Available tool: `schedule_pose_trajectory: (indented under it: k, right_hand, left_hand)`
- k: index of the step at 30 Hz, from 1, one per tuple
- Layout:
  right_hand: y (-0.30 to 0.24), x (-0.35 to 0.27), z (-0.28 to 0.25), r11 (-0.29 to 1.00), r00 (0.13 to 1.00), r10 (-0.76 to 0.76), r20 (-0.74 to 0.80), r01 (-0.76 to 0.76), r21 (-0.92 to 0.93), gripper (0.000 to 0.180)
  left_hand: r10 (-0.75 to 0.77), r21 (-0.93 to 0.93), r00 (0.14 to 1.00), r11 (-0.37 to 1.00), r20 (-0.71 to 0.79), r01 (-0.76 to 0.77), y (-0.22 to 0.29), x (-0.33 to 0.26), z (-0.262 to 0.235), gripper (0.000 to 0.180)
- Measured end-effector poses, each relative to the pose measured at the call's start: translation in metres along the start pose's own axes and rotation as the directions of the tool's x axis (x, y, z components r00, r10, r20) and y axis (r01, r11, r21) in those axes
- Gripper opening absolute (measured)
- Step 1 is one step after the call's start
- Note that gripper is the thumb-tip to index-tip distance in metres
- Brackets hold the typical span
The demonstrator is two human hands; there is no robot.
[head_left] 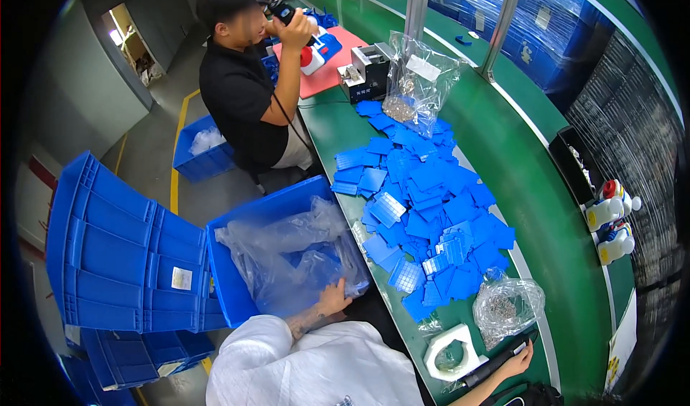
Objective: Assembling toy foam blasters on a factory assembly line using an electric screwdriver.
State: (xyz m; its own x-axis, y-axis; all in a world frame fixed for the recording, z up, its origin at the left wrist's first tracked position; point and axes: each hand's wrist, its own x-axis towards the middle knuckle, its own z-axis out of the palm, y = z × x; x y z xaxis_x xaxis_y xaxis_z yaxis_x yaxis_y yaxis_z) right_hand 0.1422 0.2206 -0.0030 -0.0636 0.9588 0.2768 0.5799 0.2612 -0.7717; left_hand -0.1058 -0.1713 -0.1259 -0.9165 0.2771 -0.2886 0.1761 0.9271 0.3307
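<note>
White shirt overlaps bin beside blue plates

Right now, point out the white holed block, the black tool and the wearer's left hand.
White holed block [474,354], head view: right of its hole.
Black tool [496,365], head view: body.
Left hand [333,300], head view: back.

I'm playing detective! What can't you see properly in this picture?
Head view:
Under the left hand: hidden by it.
Floor of the bin: mostly covered by clear plastic.
Bits in the crinkly bag near the right hand: too small.
Black bag: cut off by the lower edge.
</note>
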Motion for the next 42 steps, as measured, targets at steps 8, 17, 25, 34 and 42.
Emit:
schedule_pose_trajectory:
  k: [8,17,25,34,42]
  right_hand:
    - [0.004,0.0,0.003,1.0,1.0,-0.009,0.014,0.009,-0.016,0.032]
    - [0.009,0.001,0.004,0.999,0.999,-0.046,-0.008,0.046,0.019,0.029]
    - [0.02,0.001,0.007,0.995,0.995,-0.088,-0.056,0.091,0.049,0.026]
    - [0.01,0.0,0.005,0.997,0.998,-0.064,-0.013,0.063,-0.053,0.023]
    - [0.024,0.003,0.009,0.996,0.995,-0.083,-0.058,0.085,0.026,0.026]
  left_hand:
    - [-0.036,0.082,0.959,0.997,0.28,0.014,-0.018,0.014,0.028,0.047]
    - [0.161,-0.018,0.97,0.987,0.181,-0.161,-0.014,0.019,0.016,0.043]
    - [0.208,-0.027,0.95,0.978,0.233,-0.207,-0.026,0.042,0.035,0.032]
    - [0.142,-0.055,0.962,0.99,0.235,-0.133,-0.023,0.043,0.033,0.037]
    - [0.149,-0.066,0.955,0.988,0.255,-0.137,-0.017,0.041,0.024,0.037]
